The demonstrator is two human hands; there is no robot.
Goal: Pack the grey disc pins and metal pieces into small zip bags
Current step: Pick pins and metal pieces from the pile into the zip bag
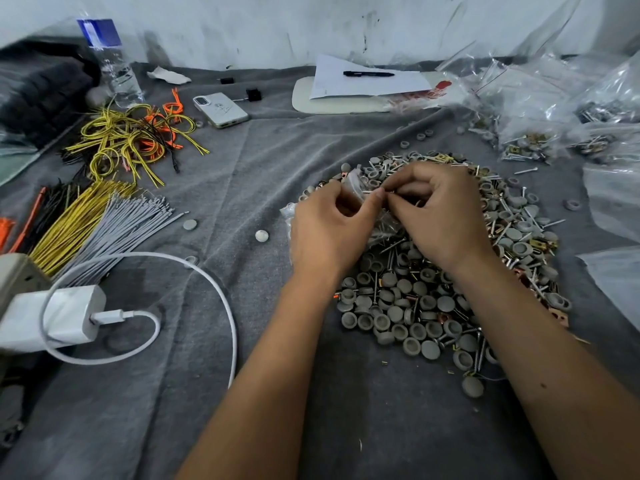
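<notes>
Now both hands meet at frame centre: left hand (325,230) and right hand (440,216) pinch the small zip bag (356,183) between them, directly above the pile of grey disc pins (408,306).

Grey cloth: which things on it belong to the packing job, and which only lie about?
Job: small zip bag held by left hand and right hand; parts pile; filled bags.
Lying about: phone, charger, wires, bottle, pen.

Informal home piecework station: grey blanket (242,161) as work surface (scuffed wall behind), bundled wires (124,140), bagged hardware (526,147)
</notes>
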